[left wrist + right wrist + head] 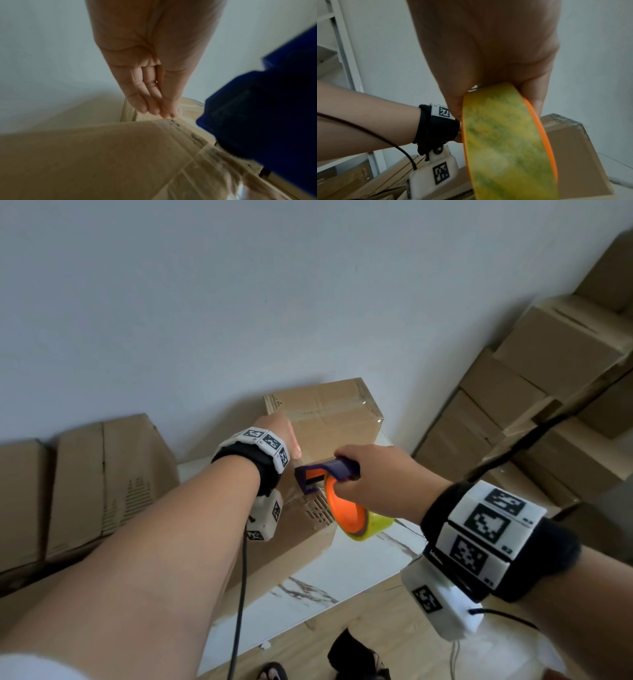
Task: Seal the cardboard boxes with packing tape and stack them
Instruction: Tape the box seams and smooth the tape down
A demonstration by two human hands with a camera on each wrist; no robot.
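Gripping the blue handle of the tape dispenser [330, 474], the right hand [373, 481] has its fingers curled round it; the roll of tape [363, 518] on its orange hub hangs below the fist, over the near cardboard box [294, 539]. Left hand [286, 436] flat, fingers straight and pressed together, tips [154, 108] at the box's far top edge (contact not certain). Clear tape strip [202, 162] lies along the box top. Second box [325, 409] behind, touching the first. Both sit on a white marbled table [342, 580]. Stacked boxes [534, 378] against the wall on the right.
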